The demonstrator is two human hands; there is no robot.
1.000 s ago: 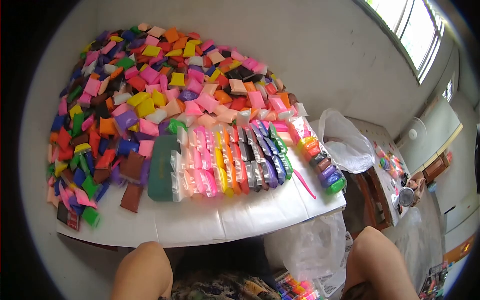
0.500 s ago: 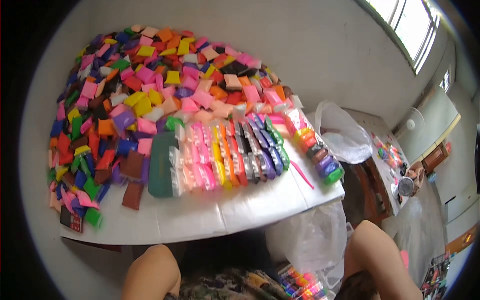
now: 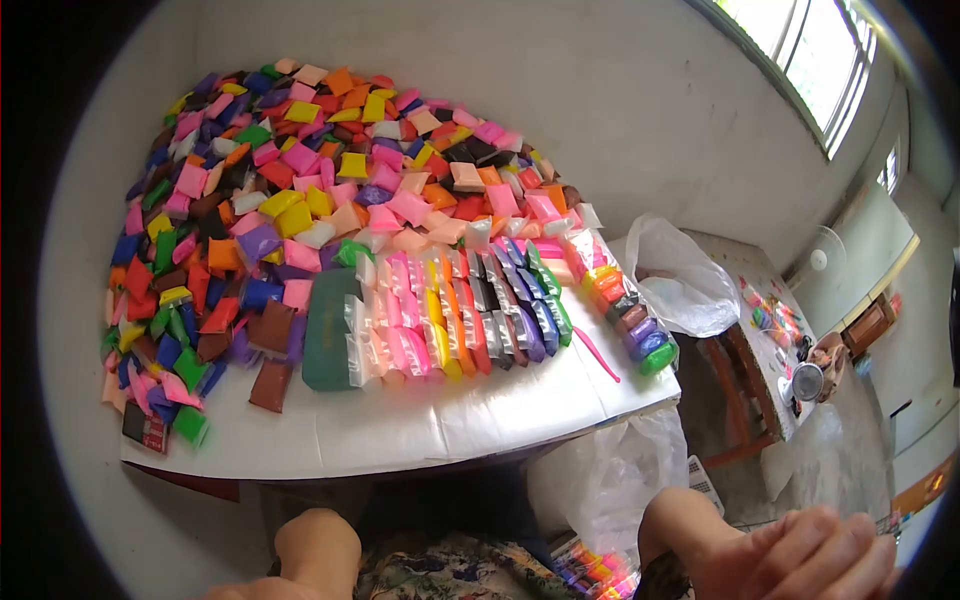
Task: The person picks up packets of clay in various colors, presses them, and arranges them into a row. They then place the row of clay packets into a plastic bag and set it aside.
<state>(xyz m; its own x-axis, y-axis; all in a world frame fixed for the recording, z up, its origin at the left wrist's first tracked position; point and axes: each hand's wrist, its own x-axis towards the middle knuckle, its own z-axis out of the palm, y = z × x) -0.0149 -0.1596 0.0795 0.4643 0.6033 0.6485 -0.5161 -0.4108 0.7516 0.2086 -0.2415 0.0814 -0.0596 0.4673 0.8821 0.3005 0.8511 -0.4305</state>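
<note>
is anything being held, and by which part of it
Cannot tell: the right hand is curled, its palm hidden, and the left hand barely shows.

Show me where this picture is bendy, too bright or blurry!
Head view: the front edge of the white tabletop bows and the picture's corners go black, probably from a very wide lens; head view: the window is mostly washed out white, and the lined-up packets have shiny glints; head view: the right hand looks a bit soft and smeary.
</note>
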